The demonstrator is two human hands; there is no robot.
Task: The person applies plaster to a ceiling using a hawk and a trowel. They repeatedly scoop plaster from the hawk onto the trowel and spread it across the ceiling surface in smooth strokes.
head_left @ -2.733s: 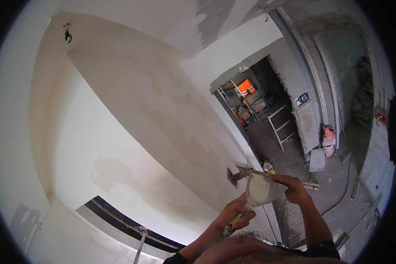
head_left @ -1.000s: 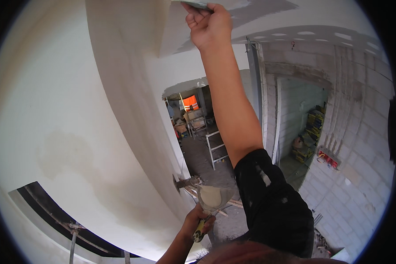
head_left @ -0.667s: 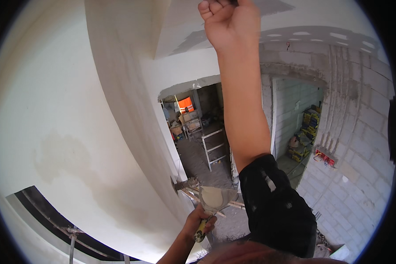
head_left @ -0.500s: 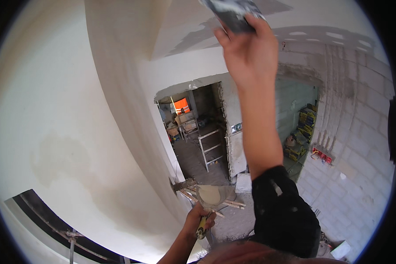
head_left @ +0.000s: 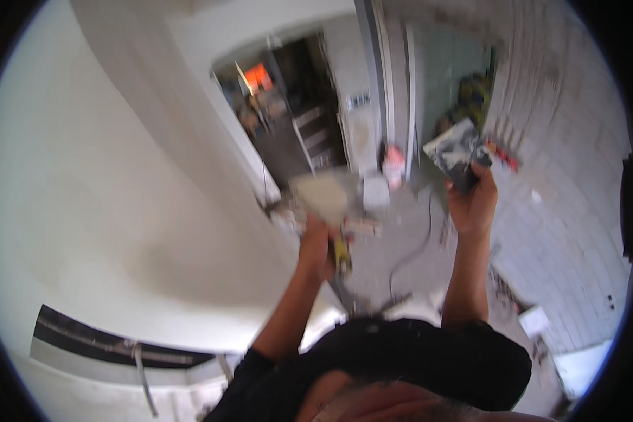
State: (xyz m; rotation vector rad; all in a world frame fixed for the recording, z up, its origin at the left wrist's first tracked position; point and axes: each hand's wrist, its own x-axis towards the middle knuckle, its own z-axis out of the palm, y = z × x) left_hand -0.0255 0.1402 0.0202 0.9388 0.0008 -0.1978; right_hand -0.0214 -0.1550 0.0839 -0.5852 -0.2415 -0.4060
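My left hand [head_left: 318, 246] is closed round the yellow-and-black handle of a wide putty knife [head_left: 321, 195], whose blade carries a pale, creamy layer of filler. Off to the right and at about the same height, my right hand [head_left: 474, 205] grips a dark, flat scraper blade [head_left: 458, 156] smeared with white filler. The two tools are apart, and neither touches a wall. Motion blurs the left tool's outline.
A smooth pale wall [head_left: 155, 211] curves along my left. Ahead are a doorway [head_left: 288, 105] with a small ladder [head_left: 313, 137] inside, a pink-and-white bucket [head_left: 394, 167] and a white block [head_left: 376, 191]. A cable [head_left: 411, 261] lies on the floor; a block wall [head_left: 570, 176] stands right.
My right hand has come down from the ceiling with its scraper and now is at the right. My left hand has risen in view with the putty knife. The view has tilted downward.
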